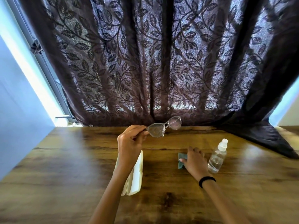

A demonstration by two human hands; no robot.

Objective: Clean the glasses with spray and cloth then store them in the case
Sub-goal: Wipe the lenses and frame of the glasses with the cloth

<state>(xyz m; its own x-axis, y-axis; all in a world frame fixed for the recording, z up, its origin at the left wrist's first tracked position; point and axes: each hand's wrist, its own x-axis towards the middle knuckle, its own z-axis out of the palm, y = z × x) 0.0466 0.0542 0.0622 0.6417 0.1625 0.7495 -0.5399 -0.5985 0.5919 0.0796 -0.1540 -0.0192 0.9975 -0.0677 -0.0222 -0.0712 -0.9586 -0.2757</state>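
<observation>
A wooden table [64, 167] with dark grain; on it a white case [135, 177] lying lengthwise near the middle; right of it a green cloth [180, 164]; further right a clear spray bottle [217, 156] standing, just beside the cloth; a dark curtain [265, 135] drapes onto the far right corner.

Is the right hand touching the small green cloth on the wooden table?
Touching. The head view shows the right hand lying on the green cloth, fingers covering most of it.

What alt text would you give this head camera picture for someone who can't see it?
A person's left hand holds glasses up above a wooden table, while the right hand rests on a green cloth. A spray bottle stands at right, a white case lies under the left forearm, and a dark leafy curtain hangs behind.
</observation>
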